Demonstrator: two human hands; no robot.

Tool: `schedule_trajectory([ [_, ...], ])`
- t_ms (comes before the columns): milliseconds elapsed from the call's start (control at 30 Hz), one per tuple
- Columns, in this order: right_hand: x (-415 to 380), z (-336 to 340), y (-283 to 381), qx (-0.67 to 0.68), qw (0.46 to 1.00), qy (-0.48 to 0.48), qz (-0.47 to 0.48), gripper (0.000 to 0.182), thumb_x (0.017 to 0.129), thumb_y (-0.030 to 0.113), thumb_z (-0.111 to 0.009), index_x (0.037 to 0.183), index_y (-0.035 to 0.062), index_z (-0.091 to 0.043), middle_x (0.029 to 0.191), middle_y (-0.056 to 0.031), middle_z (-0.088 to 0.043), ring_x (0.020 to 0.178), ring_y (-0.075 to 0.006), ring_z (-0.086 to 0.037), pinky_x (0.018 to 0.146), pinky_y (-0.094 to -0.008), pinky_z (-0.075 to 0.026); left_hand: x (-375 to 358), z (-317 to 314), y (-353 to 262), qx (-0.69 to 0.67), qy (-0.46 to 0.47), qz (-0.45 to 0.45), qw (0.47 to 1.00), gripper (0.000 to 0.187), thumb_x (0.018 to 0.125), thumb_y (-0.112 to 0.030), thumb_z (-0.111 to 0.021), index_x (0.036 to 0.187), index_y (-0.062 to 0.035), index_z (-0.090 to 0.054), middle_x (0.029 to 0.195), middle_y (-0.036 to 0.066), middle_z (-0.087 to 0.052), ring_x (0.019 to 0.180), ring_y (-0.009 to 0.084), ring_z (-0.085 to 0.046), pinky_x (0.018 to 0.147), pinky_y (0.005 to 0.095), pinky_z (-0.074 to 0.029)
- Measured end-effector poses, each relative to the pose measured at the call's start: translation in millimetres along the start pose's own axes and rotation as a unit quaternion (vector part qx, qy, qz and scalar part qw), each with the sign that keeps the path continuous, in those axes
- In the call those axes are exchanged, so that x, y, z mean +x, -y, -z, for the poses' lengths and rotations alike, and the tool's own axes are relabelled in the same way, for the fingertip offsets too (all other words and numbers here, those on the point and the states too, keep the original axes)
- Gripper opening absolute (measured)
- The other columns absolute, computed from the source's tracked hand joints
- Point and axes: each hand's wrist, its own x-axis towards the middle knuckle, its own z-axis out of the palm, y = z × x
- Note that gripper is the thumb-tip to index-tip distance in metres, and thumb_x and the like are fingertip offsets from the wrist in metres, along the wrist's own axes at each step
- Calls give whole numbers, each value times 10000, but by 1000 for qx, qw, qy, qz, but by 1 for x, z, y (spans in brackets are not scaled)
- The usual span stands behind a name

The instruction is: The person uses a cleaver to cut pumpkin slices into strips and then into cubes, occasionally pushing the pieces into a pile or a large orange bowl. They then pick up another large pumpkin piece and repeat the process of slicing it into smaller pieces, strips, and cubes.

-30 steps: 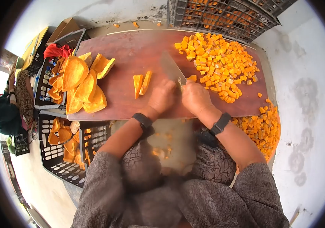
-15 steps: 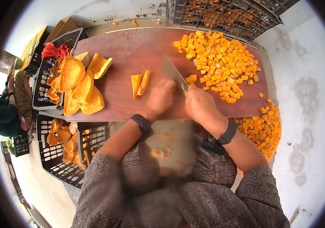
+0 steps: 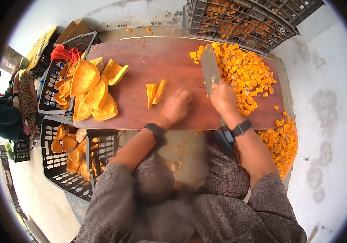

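Note:
My right hand (image 3: 223,97) is closed round the handle of a broad knife (image 3: 210,68), whose blade points away from me beside the heap of orange pumpkin cubes (image 3: 242,69). On the reddish-brown board (image 3: 141,56), my left hand (image 3: 176,106) is curled with its fingers together; whether it holds anything is hidden. Two pumpkin strips (image 3: 152,95) lie just left of it. Farther left, large curved pumpkin pieces (image 3: 96,93) are piled on the board's edge.
Black crates with pumpkin pieces stand at the left (image 3: 52,107) and lower left (image 3: 66,178). Stacked crates (image 3: 238,24) rise behind the board. More cubes (image 3: 280,141) lie below its right edge. Another person (image 3: 9,117) is at the far left.
The knife has moved right, away from my left hand, and now reaches over the edge of the cube heap. The small pieces beside the blade have been shifted to the heap. The view has moved slightly.

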Motion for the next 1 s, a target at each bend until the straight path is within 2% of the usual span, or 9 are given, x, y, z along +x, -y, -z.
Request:
schedule_trajectory([
  [67,-11,15,-5,-11,994,-44,98,196,914,147,-530,892,-40,-583,723,-264,-631,703,-446,-632,636,-495,-523,2,3,-5,-15,-8,3,1000,157,805,33,-557,931,-55,-589,883,155,-609,831,397,-599,714,461,-505],
  [100,-11,15,-8,43,998,-10,36,181,917,138,-547,873,-36,-568,693,-253,-604,653,-439,-617,573,-476,-500,4,11,-10,-59,-10,14,998,137,815,26,-563,927,-48,-591,887,153,-611,831,389,-602,712,452,-507],
  [167,-26,28,-4,63,993,1,98,186,917,145,-552,873,-36,-560,692,-259,-592,660,-443,-612,574,-477,-487,7,31,-16,-97,-11,34,995,118,825,19,-569,923,-42,-592,890,151,-614,831,381,-606,710,442,-508],
  [233,-46,30,1,94,983,22,157,193,918,151,-556,872,-36,-551,691,-265,-580,666,-447,-607,575,-477,-475,7,54,-15,-20,-56,-71,996,86,833,-19,-610,916,-32,-588,894,149,-615,793,368,-613,667,433,-508],
  [300,-53,30,4,82,985,95,117,233,902,180,-526,874,-44,-583,758,-295,-614,730,-469,-608,655,-549,-469,-1,73,-10,41,-41,-29,998,96,835,-40,-625,922,-31,-585,904,151,-615,763,368,-615,643,434,-508],
  [500,-55,28,-10,20,968,111,222,225,908,192,-527,857,-23,-571,748,-290,-618,715,-461,-612,652,-544,-477,-27,107,-16,249,30,29,968,267,824,-240,-712,964,-66,-567,866,141,-596,679,350,-625,583,438,-521],
  [600,-46,23,-24,-55,987,79,127,211,907,188,-537,878,-18,-567,743,-285,-620,726,-466,-619,650,-537,-490,-37,106,-10,295,48,75,951,310,812,-296,-724,965,-82,-560,842,124,-583,684,325,-633,569,427,-521],
  [867,-40,28,-47,-33,995,27,88,202,916,166,-571,903,-33,-543,747,-295,-604,757,-496,-599,650,-526,-477,-30,97,0,278,-28,81,957,319,732,-169,-753,959,-65,-554,928,135,-582,778,340,-630,630,425,-523],
  [1000,-43,32,-42,-30,995,36,84,203,917,174,-576,913,-27,-549,749,-297,-605,762,-492,-603,656,-523,-482,-28,91,-1,256,29,70,964,343,732,-155,-751,985,-64,-539,957,150,-582,831,348,-628,675,427,-530],
])
